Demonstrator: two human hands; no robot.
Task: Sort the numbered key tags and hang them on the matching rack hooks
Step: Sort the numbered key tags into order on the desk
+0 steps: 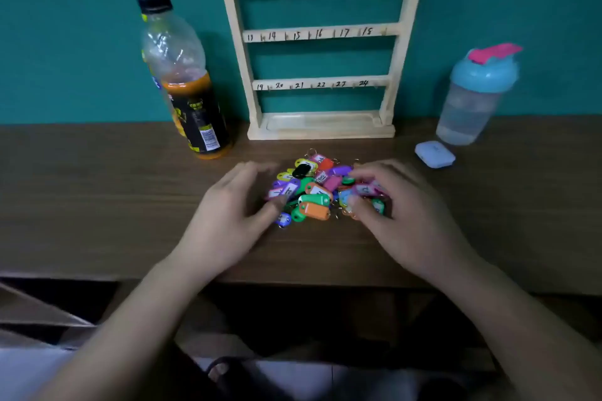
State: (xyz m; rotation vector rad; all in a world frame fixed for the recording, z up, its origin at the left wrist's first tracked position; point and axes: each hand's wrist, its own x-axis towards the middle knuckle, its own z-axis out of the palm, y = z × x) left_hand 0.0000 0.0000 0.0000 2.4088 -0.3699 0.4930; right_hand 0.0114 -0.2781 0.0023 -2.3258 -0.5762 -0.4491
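A heap of colourful numbered key tags (317,187) with metal rings lies on the brown wooden table, just in front of a pale wooden rack (321,34). The rack leans against the teal wall; its rails carry handwritten numbers 7 to 24 over small hooks, and every visible hook is bare. My left hand (228,212) sits at the heap's left edge, fingers spread and relaxed, thumb touching the tags. My right hand (400,205) is at the heap's right edge, its blurred fingers curled into the tags; what they pinch is unclear.
A plastic bottle (182,81) with orange liquid and a black cap stands left of the rack. A clear shaker cup (472,98) with a blue lid stands at the right, a small white case (435,155) in front of it. The table's front edge (293,280) runs below my wrists.
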